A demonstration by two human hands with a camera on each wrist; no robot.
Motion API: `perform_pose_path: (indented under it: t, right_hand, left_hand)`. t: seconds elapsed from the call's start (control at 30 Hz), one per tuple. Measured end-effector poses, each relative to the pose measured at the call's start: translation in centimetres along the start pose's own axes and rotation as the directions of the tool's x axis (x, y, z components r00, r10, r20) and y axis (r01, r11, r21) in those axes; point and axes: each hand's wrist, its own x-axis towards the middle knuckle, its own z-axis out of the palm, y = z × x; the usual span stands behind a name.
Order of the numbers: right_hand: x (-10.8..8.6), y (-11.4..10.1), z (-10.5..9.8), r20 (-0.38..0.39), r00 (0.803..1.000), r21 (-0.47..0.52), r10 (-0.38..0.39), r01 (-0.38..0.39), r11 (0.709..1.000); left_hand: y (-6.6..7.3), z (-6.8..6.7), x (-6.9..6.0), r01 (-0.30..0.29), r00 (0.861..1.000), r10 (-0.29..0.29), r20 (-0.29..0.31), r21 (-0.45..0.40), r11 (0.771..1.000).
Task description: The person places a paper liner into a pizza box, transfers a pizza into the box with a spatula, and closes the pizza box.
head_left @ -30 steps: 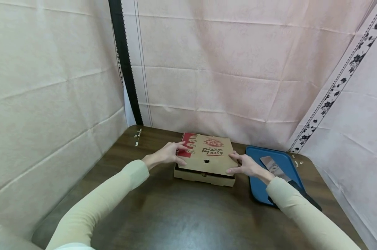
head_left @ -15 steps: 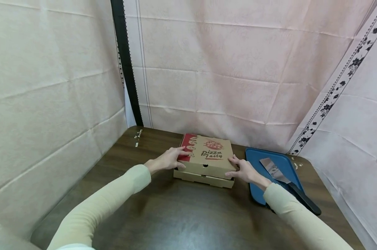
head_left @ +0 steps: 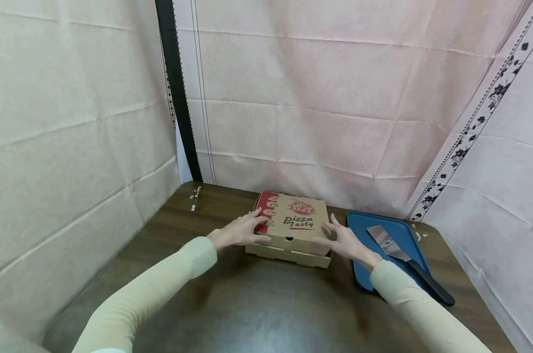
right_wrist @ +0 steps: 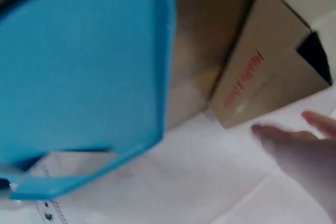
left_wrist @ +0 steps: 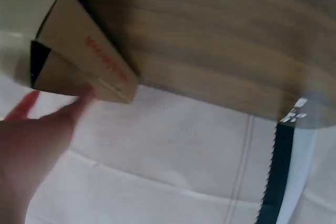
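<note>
A cardboard pizza box (head_left: pixel 302 211) with a red left strip and "Pizza Tasty" lettering sits near the table's back edge. Its lid covers the lower tray of the box, whose front wall (head_left: pixel 284 253) shows beneath. At the front left corner, my left hand (head_left: pixel 241 230) has its fingers spread over the lid. My right hand (head_left: pixel 344 240), fingers also spread, is by the front right corner. In the right wrist view, the right fingertips (right_wrist: pixel 262 131) appear apart from the box (right_wrist: pixel 268 72). The left wrist view shows left fingers (left_wrist: pixel 79 103) beside the box (left_wrist: pixel 84 56), blurred.
Right of the box lies a blue tray (head_left: pixel 358 220), with a broad-bladed, black-handled spatula (head_left: pixel 430 284) across it. Small white scraps (head_left: pixel 193 208) mark the table (head_left: pixel 248 304) at back left. Cloth curtains (head_left: pixel 310 98) stand close behind and along both sides.
The lid's front has come down, and the dark gap beneath it has gone. My fingers have spread, the left hand has moved slightly right, and the right fingers have lifted.
</note>
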Motion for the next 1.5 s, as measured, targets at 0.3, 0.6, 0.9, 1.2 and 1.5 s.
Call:
perform_pose_path:
  t: [0.3, 0.6, 0.9, 1.2, 1.5]
  right_hand:
    - [5.5, -3.5, 1.9, -0.11, 0.983, -0.192, 0.144, -0.163, 0.968]
    - [6.9, -3.1, 4.1, -0.041, 0.965, -0.209, 0.261, -0.263, 0.942]
    - [6.6, -2.6, 4.2, -0.039, 0.958, -0.211, 0.283, -0.285, 0.935]
    - [6.7, -2.3, 4.5, -0.046, 0.963, -0.223, 0.267, -0.271, 0.936]
    - [6.6, -2.0, 4.5, -0.057, 0.964, -0.22, 0.26, -0.266, 0.938]
  left_hand:
    - [2.7, 0.0, 4.9, 0.281, 0.955, -0.28, -0.097, -0.005, 0.96]
    - [2.7, 2.4, 6.6, 0.37, 0.926, -0.367, -0.085, 0.016, 0.929]
    - [2.8, 2.6, 6.6, 0.358, 0.931, -0.356, -0.077, 0.018, 0.934]
    - [2.9, 3.3, 6.7, 0.351, 0.934, -0.349, -0.08, 0.025, 0.936]
    - [3.1, 3.5, 6.8, 0.349, 0.935, -0.344, -0.091, 0.047, 0.936]
